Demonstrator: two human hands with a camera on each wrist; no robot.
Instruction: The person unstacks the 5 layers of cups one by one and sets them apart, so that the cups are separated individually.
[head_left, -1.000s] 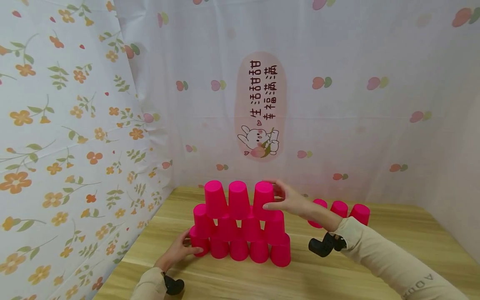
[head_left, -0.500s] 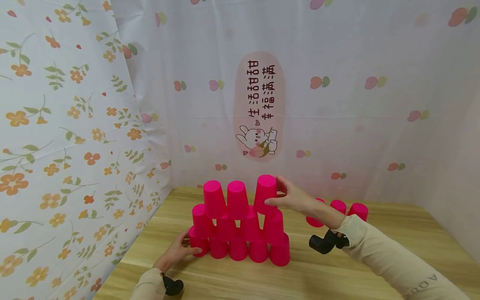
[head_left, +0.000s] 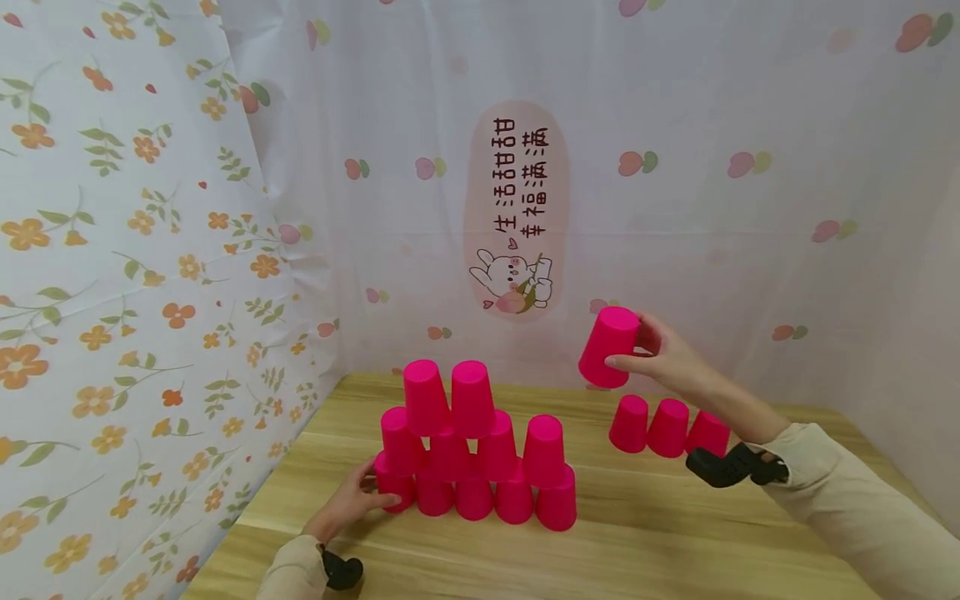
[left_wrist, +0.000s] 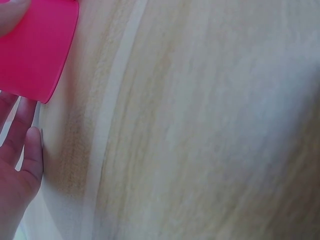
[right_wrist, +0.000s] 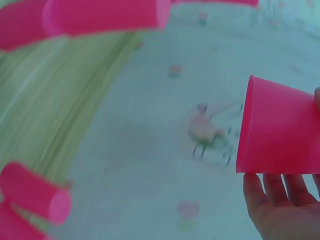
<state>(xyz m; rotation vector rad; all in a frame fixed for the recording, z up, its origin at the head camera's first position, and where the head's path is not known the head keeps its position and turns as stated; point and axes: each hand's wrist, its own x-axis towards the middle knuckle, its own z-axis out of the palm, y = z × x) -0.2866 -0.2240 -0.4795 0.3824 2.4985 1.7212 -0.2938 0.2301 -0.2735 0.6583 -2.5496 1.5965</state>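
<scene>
My right hand (head_left: 663, 358) holds a bright pink plastic cup (head_left: 609, 348) upside down in the air, its thumb on the near side and fingers behind. In the right wrist view that cup (right_wrist: 282, 130) shows its open rim toward the left. To the left stands a stack of upside-down pink cups in tiers, with two cups on top, one of them a cup (head_left: 473, 400) right of the other. My left hand (head_left: 348, 500) holds the leftmost bottom cup (head_left: 394, 485), thumb in front. The left wrist view shows this cup (left_wrist: 37, 50) between thumb and fingers.
Three more pink cups stand upside down in a row at the back right of the wooden table (head_left: 637, 525), among them a middle cup (head_left: 667, 427). A printed white curtain (head_left: 675, 242) hangs behind the table, and a floral one (head_left: 135, 300) on the left.
The right hand has lifted the rightmost top cup off the stack and carried it up and to the right. The left hand has stayed at the bottom left cup.
</scene>
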